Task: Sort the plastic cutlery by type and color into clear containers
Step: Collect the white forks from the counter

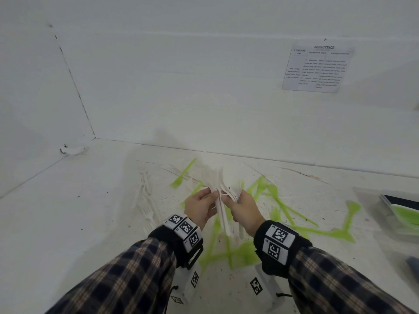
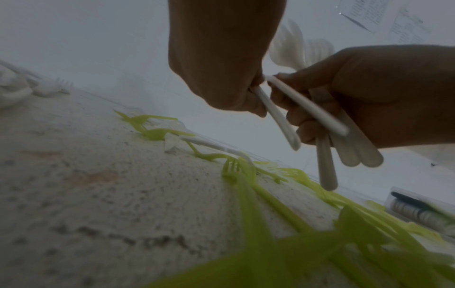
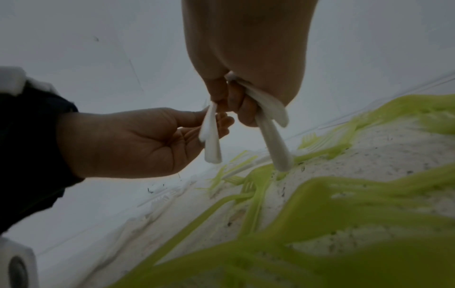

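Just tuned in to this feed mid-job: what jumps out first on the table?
Both hands meet over the middle of the white table: the right hand holds a fanned bunch of white plastic forks, and the left hand pinches handles at its edge. Bright green plastic forks lie scattered beneath and to the right. At the far right sits a clear plastic container with green cutlery inside.

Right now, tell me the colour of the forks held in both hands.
White forks, held by left hand and right hand; clearest in the head view.
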A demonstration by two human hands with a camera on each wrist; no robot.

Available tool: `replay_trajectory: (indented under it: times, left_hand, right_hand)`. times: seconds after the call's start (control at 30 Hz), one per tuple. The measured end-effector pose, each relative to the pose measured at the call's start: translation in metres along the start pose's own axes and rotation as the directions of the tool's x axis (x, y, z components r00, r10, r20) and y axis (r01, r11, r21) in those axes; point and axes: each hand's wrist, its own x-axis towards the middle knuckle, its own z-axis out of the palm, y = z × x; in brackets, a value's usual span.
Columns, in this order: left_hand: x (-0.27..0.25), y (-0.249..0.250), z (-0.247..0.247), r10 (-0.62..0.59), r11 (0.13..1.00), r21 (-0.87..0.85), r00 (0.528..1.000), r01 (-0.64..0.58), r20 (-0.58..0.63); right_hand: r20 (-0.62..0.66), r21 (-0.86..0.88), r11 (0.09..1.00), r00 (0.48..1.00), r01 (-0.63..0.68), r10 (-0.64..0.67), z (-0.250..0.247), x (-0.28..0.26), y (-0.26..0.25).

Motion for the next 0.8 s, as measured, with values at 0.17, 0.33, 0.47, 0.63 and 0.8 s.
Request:
replay_trajectory:
  times: [0.17, 0.33, 0.47, 0.63, 0.8]
  left_hand:
    - [0.001, 0.002, -0.009, -0.022, 1.000, -0.002, 1.000, 0.022, 0.015]
    - [-0.002, 0.002, -0.014, -0.021, 1.000, -0.013, 1.000, 0.021, 0.023]
    - [-0.006, 0.003, -0.021, -0.036, 0.999, -0.001, 0.998, 0.036, 0.060]
    - [-0.009, 0.003, -0.027, -0.043, 0.999, 0.019, 0.998, 0.043, 0.044]
    - [-0.012, 0.004, -0.031, -0.049, 0.997, 0.058, 0.998, 0.047, 0.044]
  right_hand:
    - [0.055, 0.070, 0.996, 0.997, -0.059, 0.055, 0.007, -0.002, 0.001]
    - [0.069, 0.128, 0.990, 0.996, -0.056, 0.048, 0.015, -0.009, -0.002]
    - [0.052, 0.118, 0.991, 0.997, -0.057, 0.052, 0.020, -0.008, -0.001]
    - [-0.017, 0.056, 0.998, 1.000, 0.024, -0.024, 0.024, -0.012, -0.001]
    - [-0.012, -0.092, 0.993, 0.997, 0.070, -0.071, 0.024, -0.013, -0.001]
